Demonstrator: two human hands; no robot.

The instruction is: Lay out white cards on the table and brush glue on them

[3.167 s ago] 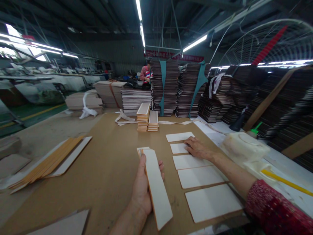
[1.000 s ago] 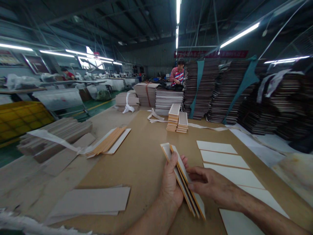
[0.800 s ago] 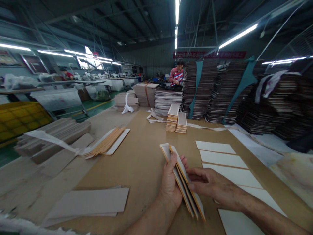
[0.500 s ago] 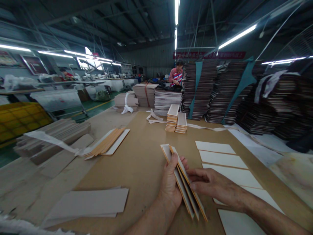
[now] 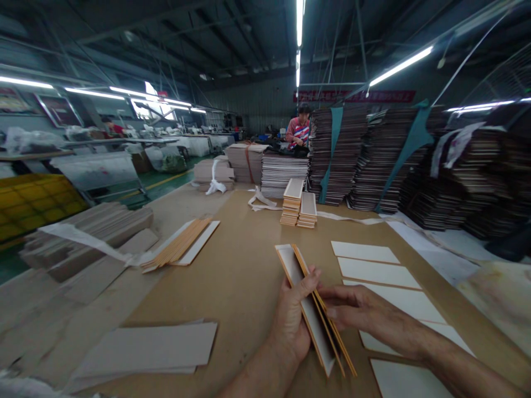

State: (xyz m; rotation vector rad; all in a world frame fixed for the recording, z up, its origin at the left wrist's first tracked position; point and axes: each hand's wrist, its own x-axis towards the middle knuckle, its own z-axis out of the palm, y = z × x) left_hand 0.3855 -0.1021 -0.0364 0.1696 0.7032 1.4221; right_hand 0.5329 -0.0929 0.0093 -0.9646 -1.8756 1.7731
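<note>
My left hand [image 5: 292, 318] is closed around a few narrow white boards [image 5: 318, 334] with orange edges. They stand tilted and fanned slightly apart, with the thumb lying across their upper edges. From the right, my right hand [image 5: 367, 315] grips the outermost board, its fingertips partly hidden behind the edge. Beside that hand, several white boards [image 5: 379, 271] lie flat in a column on the brown table covering [image 5: 240, 298].
A fanned bundle of orange-edged boards [image 5: 182, 243] lies at left, with grey boards [image 5: 161, 345] nearer. Two small board stacks [image 5: 293, 202] stand ahead. Tall dark stacks [image 5: 338, 155] line the back, where a person [image 5: 298, 131] is behind them.
The left thumb has moved across the boards' upper edges. The gap beside the left board has widened, and the other boards have come closer together toward the right.
</note>
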